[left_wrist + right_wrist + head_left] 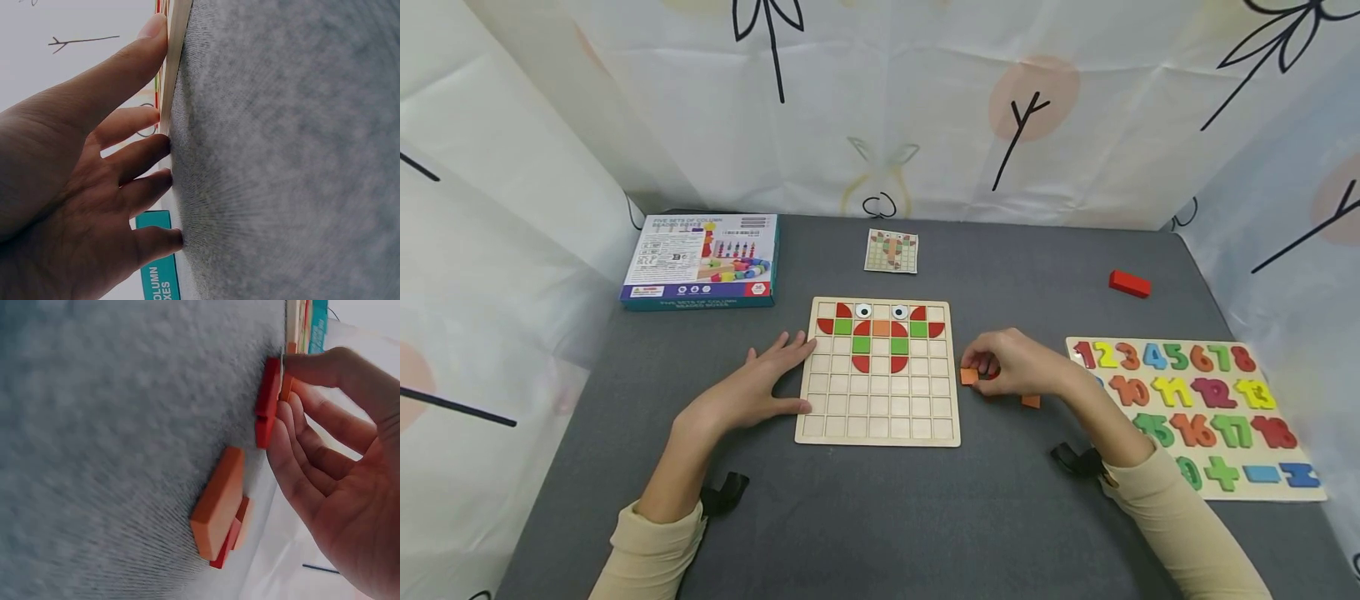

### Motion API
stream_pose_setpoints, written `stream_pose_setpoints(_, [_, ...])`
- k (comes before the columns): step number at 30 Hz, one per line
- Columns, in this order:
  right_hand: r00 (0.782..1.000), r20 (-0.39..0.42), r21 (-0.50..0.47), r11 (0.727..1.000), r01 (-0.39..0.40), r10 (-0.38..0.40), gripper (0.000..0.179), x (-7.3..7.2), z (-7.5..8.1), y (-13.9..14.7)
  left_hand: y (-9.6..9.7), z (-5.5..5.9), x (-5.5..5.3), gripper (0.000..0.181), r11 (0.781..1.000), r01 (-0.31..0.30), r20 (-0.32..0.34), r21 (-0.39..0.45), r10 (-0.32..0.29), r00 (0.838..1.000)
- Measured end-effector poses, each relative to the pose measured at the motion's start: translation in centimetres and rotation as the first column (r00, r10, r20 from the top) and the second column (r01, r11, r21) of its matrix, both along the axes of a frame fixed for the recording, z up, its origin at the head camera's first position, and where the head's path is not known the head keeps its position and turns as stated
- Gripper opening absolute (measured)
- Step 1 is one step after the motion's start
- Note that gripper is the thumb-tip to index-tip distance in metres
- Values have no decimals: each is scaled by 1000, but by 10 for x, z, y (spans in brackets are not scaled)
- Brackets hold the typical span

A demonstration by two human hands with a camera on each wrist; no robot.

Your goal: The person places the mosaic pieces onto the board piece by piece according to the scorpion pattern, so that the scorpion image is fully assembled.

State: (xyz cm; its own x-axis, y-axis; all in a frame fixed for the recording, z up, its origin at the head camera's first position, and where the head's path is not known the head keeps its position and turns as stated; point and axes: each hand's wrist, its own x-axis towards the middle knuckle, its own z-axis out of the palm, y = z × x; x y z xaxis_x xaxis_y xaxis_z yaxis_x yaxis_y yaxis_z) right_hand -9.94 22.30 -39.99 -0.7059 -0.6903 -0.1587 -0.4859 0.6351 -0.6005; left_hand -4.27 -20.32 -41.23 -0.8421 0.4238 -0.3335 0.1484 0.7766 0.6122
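A wooden grid board lies flat in the middle of the table, with red, green and orange tiles and two eye tiles in its upper rows. My left hand is spread along the board's left side, fingertips and thumb touching its edge. Just past the right edge, my right hand pinches an orange square tile between thumb and fingers. Beside those fingers are red pieces, close to the tabletop. Another orange tile lies nearer the wrist, with a red and an orange piece partly hidden behind it.
A small pattern card lies beyond the board. At the back left is a boxed set; a red block lies at the back right. The number puzzle board sits at the right, partly under my right forearm.
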Motion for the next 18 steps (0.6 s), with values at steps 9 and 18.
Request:
stream_pose_setpoints(9, [1000,-12,-122,993,1,-3,22,-6,6,-15,0,0,0,99,1000,-1,4,2,1,1000])
stream_pose_setpoints(18, [999,42,-228,974,-21,31,22,-19,0,-49,-1,-2,0,99,1000,2,0,-7,-2,1000])
